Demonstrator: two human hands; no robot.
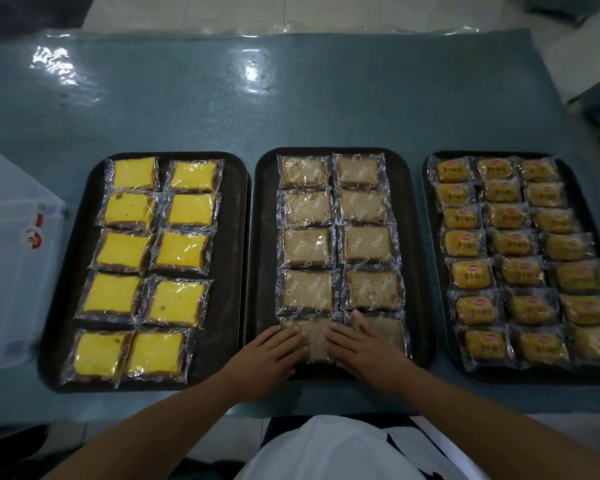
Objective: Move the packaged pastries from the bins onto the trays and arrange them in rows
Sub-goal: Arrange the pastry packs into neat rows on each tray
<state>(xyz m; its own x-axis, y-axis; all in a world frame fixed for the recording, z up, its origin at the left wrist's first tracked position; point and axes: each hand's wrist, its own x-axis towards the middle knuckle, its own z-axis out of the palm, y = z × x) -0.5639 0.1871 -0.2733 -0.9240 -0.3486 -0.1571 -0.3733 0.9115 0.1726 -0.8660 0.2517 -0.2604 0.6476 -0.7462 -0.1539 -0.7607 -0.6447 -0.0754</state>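
At 6 o'clock on the middle tray: left hand and right hand, fingers straight and flat, pressing two pale wrapped cake slices by the near rim; side margins bare.

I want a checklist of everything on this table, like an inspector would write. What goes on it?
Surface: blue-grey table under shiny clear plastic.
Job's things: three dark trays; left tray holds yellow cakes in two columns, middle tray pale brown cakes, right tray small orange buns in three columns.
Clutter: clear plastic bin at the left edge.
Grippers: left hand and right hand press flat on the middle tray's nearest row.
Cables: nothing seen.
Surroundings: pale floor tiles beyond.
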